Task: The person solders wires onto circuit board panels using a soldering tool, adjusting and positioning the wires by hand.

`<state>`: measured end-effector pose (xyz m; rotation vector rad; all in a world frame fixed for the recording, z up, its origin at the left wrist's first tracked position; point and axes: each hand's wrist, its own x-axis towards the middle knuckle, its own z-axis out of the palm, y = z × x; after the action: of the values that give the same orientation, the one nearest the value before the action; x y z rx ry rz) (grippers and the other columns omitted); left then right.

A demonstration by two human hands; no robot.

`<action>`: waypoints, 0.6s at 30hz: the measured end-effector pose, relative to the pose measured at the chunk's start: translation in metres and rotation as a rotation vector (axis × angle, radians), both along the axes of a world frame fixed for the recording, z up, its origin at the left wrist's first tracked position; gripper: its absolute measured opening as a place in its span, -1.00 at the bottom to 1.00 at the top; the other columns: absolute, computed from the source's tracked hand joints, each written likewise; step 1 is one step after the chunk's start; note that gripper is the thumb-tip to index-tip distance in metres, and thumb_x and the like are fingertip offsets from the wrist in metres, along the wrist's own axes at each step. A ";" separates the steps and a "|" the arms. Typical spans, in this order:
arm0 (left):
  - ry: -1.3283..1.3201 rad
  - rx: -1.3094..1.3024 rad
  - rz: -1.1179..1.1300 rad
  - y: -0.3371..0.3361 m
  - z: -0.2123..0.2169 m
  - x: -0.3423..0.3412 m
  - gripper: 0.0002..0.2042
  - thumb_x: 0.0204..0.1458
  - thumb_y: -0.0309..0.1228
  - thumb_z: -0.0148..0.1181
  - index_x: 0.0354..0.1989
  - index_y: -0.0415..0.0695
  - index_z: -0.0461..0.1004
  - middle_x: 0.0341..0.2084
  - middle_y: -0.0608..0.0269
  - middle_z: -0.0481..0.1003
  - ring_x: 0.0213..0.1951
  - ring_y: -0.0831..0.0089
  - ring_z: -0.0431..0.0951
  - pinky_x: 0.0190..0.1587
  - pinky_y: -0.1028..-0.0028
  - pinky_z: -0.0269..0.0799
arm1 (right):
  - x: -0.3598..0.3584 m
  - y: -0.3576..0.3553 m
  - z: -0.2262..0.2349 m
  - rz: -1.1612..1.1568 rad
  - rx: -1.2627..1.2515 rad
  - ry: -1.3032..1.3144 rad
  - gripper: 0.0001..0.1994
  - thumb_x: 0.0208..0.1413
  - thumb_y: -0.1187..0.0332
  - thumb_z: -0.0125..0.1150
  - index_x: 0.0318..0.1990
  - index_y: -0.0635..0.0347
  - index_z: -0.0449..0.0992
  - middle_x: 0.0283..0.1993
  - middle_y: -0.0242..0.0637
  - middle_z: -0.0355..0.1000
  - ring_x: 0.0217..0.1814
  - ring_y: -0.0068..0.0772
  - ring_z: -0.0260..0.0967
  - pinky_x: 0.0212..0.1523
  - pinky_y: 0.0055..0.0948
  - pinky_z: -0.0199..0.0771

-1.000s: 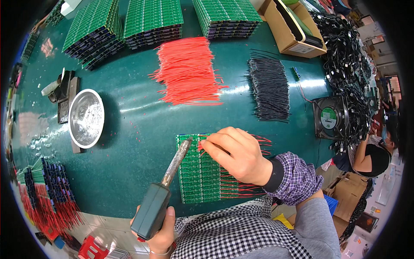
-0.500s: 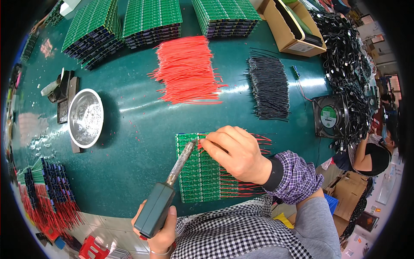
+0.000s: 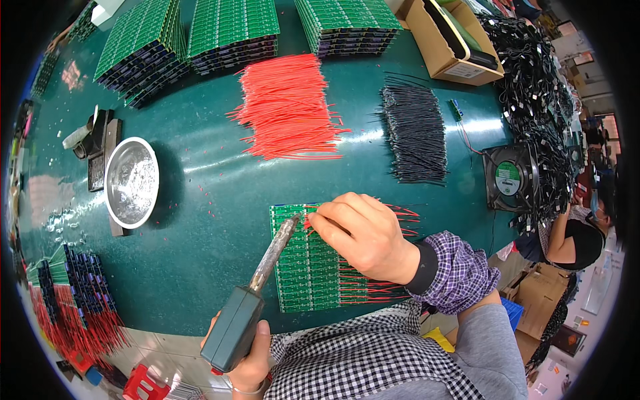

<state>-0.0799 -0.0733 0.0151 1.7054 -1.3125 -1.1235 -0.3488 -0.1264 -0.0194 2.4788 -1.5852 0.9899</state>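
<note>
A green circuit board panel [image 3: 309,277] lies on the table in front of me, with red wires [image 3: 373,291] sticking out from its right side. My left hand [image 3: 248,357] is closed round the dark grey handle of a soldering iron [image 3: 235,328]. The iron's metal shaft slants up to the right, and its tip is over the upper part of the panel. Over the panel's upper right, my right hand [image 3: 363,233] pinches a red wire [image 3: 309,222] between thumb and fingers, close to the tip. The palm hides part of the panel.
Beyond the panel lie a red wire pile [image 3: 285,110] and a black wire pile [image 3: 415,133]. A metal bowl [image 3: 155,183] stands left, a fan [image 3: 492,187] right. Stacked boards [image 3: 233,27] and a cardboard box [image 3: 477,72] are at the back. A person [image 3: 567,243] sits far right.
The soldering iron and my left hand have shifted slightly left and down, drawing the tip a little away from my right fingers. My right hand has barely moved.
</note>
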 end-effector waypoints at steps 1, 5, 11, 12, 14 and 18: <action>0.000 -0.001 -0.001 0.002 -0.002 0.004 -0.73 -0.19 -0.56 0.41 -0.25 -0.34 0.59 -0.37 0.10 0.56 -0.40 0.36 0.57 -0.33 0.45 0.45 | 0.000 0.000 0.000 -0.003 -0.010 0.002 -0.75 -0.16 0.47 0.29 -0.26 0.36 0.55 -0.28 -0.24 0.43 -0.26 -0.32 0.41 -0.35 -0.41 0.41; 0.022 -0.088 -0.119 0.004 -0.008 0.010 -0.64 -0.11 -0.70 0.40 -0.08 -0.34 0.54 -0.29 0.19 0.55 -0.36 0.50 0.51 -0.32 0.53 0.45 | 0.000 0.001 0.001 -0.005 -0.003 0.009 -0.75 -0.15 0.46 0.29 -0.26 0.36 0.55 -0.28 -0.24 0.43 -0.26 -0.32 0.42 -0.35 -0.41 0.41; -0.009 -0.136 -0.032 0.007 -0.006 0.000 -0.66 -0.16 -0.62 0.44 -0.13 -0.34 0.57 -0.30 0.13 0.57 -0.33 0.41 0.56 -0.28 0.47 0.47 | 0.002 0.001 0.004 -0.006 0.014 0.020 -0.76 -0.12 0.48 0.29 -0.24 0.35 0.55 -0.28 -0.25 0.44 -0.25 -0.32 0.43 -0.34 -0.40 0.41; -0.026 -0.158 0.041 0.006 -0.007 -0.003 -0.70 -0.20 -0.55 0.47 -0.24 -0.33 0.59 -0.36 0.13 0.56 -0.37 0.39 0.56 -0.34 0.45 0.44 | 0.001 0.002 0.005 -0.007 -0.017 0.003 -0.76 -0.12 0.48 0.30 -0.23 0.35 0.54 -0.27 -0.25 0.44 -0.25 -0.31 0.43 -0.33 -0.40 0.42; -0.032 -0.149 0.014 0.003 -0.004 -0.002 -0.71 -0.20 -0.55 0.47 -0.25 -0.32 0.59 -0.38 0.13 0.56 -0.40 0.40 0.57 -0.36 0.45 0.44 | 0.002 0.005 0.005 -0.007 -0.047 -0.013 -0.76 -0.11 0.48 0.30 -0.22 0.35 0.54 -0.26 -0.25 0.45 -0.24 -0.30 0.44 -0.32 -0.39 0.44; -0.044 -0.156 -0.011 0.004 -0.003 -0.001 -0.74 -0.22 -0.56 0.46 -0.30 -0.32 0.61 -0.42 0.13 0.57 -0.45 0.39 0.57 -0.39 0.44 0.45 | 0.003 0.011 0.006 -0.010 -0.035 -0.048 -0.74 -0.11 0.48 0.30 -0.21 0.35 0.54 -0.26 -0.24 0.46 -0.24 -0.28 0.45 -0.31 -0.38 0.47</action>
<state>-0.0806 -0.0693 0.0122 1.6188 -1.4000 -0.9683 -0.3463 -0.1150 -0.0139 2.4399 -1.5777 1.0740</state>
